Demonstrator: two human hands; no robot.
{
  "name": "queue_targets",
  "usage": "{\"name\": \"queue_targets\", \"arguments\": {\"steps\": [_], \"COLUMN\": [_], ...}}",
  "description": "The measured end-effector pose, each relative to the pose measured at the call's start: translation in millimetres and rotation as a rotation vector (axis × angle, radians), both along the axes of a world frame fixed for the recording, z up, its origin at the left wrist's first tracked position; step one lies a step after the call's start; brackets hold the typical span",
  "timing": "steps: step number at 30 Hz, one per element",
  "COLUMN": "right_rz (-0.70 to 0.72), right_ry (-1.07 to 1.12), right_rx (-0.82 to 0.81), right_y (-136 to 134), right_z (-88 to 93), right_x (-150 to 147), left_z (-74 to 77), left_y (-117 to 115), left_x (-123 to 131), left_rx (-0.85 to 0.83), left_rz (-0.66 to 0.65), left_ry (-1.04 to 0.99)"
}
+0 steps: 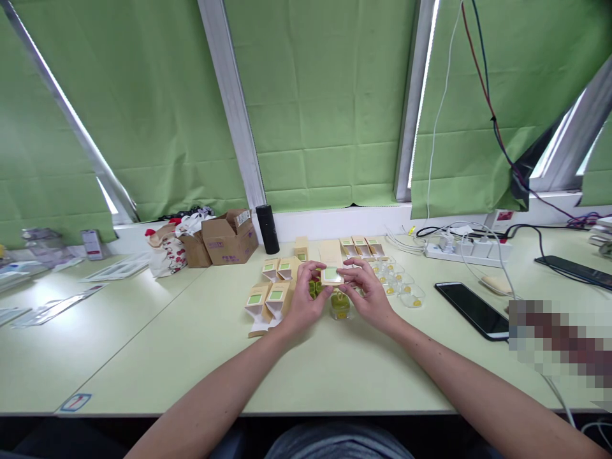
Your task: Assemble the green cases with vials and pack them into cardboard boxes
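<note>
- Currently, the left hand (310, 296) and the right hand (368, 294) are near each other, both closed by their fingertips on one small carton (331, 275)
- The small carton sits between the two hands, its pale green panel facing up toward the viewer; whether its base touches the table (191, 363) cannot be told
- Just on the near side of it, a clear cup with a green item (340, 307) stands on the table, between the wrists
- Beside the left hand, cartons with green panels (277, 296) stand grouped, some with flaps spread
- Beyond the right hand, clear cups with yellow pieces (393, 280) stand clustered; behind these, a row of cartons (361, 247)
- Farther right, a dark-screened phone (472, 309) lies flat, near a white power strip (466, 252)
</note>
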State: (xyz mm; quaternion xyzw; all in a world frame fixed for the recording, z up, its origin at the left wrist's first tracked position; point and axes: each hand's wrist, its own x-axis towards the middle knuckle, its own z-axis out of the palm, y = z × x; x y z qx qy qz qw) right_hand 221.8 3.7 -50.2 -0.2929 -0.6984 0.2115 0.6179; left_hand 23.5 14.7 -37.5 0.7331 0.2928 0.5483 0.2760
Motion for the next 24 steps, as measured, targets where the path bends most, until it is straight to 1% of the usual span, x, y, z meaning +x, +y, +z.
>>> {"name": "queue_targets", "arguments": {"steps": [15,19,24], "right_rz": [0.0,-0.001,-0.001], "right_ry": [-0.003,0.001,-0.001], "right_rx": [-0.003,0.008,0.009], "right_y": [2.0,2.0,2.4], "right_z": [-1.7,-1.5,-1.2], "right_x": [0.6,0.3,0.1], "left_z": [0.4,-0.9,-2.3], "left_y": [0.3,1.6,1.8], "left_x": [1.2,1.3,1.9], "left_rx": [0.007,0.025,0.008], "left_rz": [0.015,0.026,0.027], "left_ry": [-0.009,-0.018,-0.021]}}
